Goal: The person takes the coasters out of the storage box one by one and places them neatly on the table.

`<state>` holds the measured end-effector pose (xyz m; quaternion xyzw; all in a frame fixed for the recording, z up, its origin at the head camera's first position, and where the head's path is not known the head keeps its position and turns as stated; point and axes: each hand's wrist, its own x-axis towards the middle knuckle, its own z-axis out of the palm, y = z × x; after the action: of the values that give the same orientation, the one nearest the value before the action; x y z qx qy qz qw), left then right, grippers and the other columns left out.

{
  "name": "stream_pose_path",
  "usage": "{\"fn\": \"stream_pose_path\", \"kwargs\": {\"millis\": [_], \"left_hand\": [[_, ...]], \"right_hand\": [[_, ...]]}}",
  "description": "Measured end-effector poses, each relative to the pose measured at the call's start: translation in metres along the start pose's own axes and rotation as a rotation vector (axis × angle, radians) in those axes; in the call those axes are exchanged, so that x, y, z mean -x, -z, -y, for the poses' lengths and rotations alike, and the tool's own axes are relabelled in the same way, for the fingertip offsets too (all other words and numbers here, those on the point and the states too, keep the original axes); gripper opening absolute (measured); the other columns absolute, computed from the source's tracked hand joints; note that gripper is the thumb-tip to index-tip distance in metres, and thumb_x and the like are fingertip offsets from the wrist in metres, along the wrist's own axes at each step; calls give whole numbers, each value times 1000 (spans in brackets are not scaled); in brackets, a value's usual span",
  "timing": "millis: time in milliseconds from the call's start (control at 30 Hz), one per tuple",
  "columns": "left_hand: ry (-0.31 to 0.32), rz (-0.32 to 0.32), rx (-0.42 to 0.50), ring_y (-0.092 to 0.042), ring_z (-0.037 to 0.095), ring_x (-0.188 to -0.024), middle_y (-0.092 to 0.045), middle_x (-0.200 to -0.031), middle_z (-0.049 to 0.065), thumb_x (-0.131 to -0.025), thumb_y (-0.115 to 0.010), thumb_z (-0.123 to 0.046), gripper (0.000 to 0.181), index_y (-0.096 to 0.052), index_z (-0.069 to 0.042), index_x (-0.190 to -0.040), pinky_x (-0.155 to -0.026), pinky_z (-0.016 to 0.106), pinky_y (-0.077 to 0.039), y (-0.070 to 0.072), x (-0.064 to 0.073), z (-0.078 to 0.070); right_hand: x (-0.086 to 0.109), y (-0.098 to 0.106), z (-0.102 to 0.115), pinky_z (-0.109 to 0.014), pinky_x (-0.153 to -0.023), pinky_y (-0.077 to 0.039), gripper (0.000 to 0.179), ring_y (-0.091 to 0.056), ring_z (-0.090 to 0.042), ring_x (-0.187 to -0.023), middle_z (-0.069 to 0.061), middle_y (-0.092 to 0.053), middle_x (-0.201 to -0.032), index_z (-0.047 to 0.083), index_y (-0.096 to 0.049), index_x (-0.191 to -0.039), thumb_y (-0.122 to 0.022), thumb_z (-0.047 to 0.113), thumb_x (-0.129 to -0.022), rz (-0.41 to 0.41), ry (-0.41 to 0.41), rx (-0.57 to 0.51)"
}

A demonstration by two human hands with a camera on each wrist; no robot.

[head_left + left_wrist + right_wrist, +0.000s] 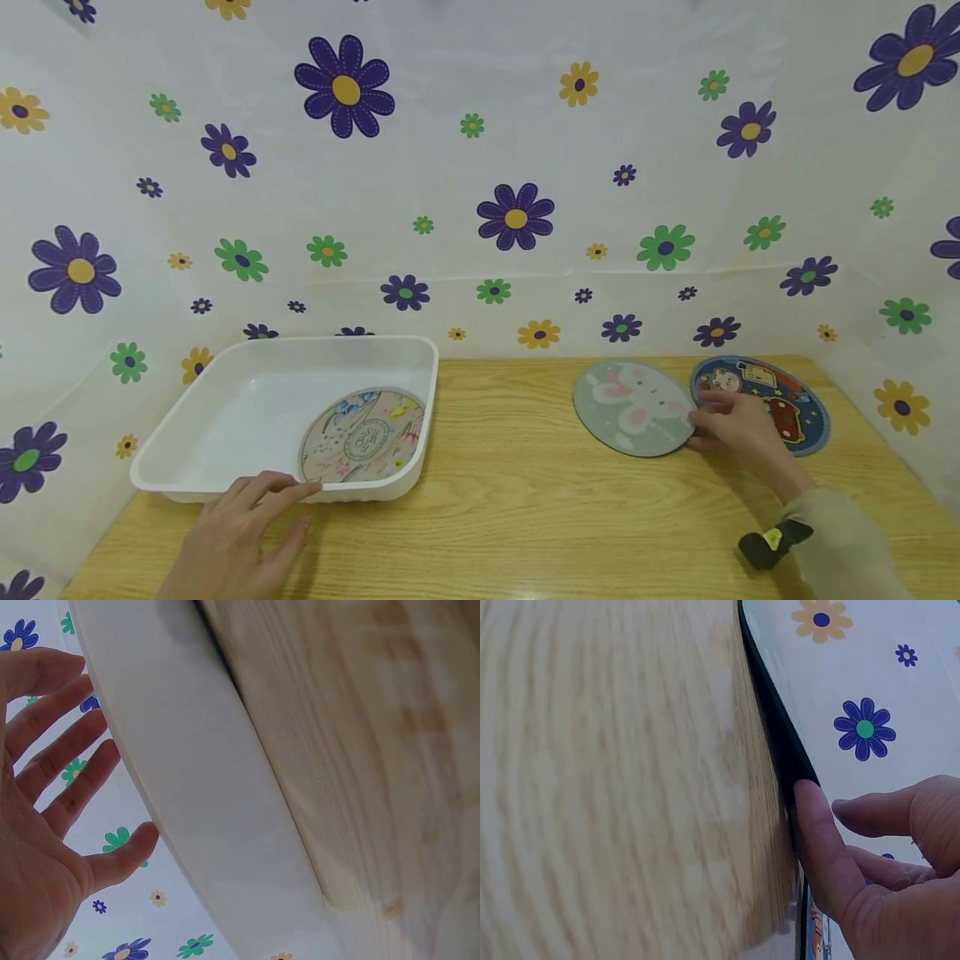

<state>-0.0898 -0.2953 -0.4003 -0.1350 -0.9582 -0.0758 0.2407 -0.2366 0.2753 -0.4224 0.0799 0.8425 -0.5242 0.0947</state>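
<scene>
My right hand (pixel 738 429) pinches the right edge of a round grey mouse pad (pixel 633 408) with a pale rabbit print. In the right wrist view, that pad's dark underside (pixel 776 727) shows by the fingers, its edge slightly off the wood. Partly behind the same hand lies a round blue cartoon mouse pad (pixel 806 417). At the left, my left hand (pixel 240 533) touches the near rim of a white plastic tray (pixel 225 485), its fingers loosely extended in the left wrist view. Inside the tray, at its right side, lies a round floral mouse pad (pixel 341 454).
The wooden table (pixel 510 500) stretches between the tray and the grey pad. A white flower-printed sheet (pixel 442 167) stands behind the table and along both sides. A black strap device (pixel 772 542) sits at the right sleeve.
</scene>
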Motion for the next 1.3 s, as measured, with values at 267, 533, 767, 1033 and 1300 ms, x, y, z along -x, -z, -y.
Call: {"fn": "stream_pose_path", "kwargs": {"millis": [267,533,767,1033,1300], "left_hand": [[-19,-20,-9,-65,19,-89,-69,-96,-7,-72,-87,-20,38,-78,-24,-109,-75,48,-55,1,0,0],[-5,-20,-7,-65,19,-90,-69,-97,-7,-72,-87,-20,38,-78,-24,-109,-77,49,-54,0,1,-1],[-5,-13,-10,-65,19,-91,-68,-97,-8,-72,-87,-20,38,-78,-25,-109,-77,48,-54,1,1,-1],[11,0,-15,-65,20,-91,-69,-98,-7,-73,-88,-20,38,-78,-25,-109,-79,48,-55,1,1,-2],[10,6,-19,-65,20,-93,-69,-99,-8,-73,-87,-21,39,-77,-27,-110,-79,49,-54,0,0,-2]], "right_hand": [[0,-4,-2,-27,-69,-62,56,-73,-8,-76,-37,-52,-134,-11,-43,-146,-64,7,-98,-70,30,46],[-4,-5,-1,-20,-66,-58,46,-68,-6,-77,-28,-65,-119,-9,-57,-136,-69,9,-95,-159,60,142],[-9,-5,0,-19,-63,-58,43,-69,-4,-71,-26,-65,-118,-9,-59,-132,-69,8,-95,-183,54,122],[-10,-5,1,-22,-63,-60,41,-70,-7,-72,-29,-63,-117,-12,-60,-131,-68,5,-95,-204,80,143],[-8,-3,1,-24,-64,-61,41,-72,-10,-75,-32,-65,-117,-11,-61,-128,-70,6,-93,-195,108,174]]}}
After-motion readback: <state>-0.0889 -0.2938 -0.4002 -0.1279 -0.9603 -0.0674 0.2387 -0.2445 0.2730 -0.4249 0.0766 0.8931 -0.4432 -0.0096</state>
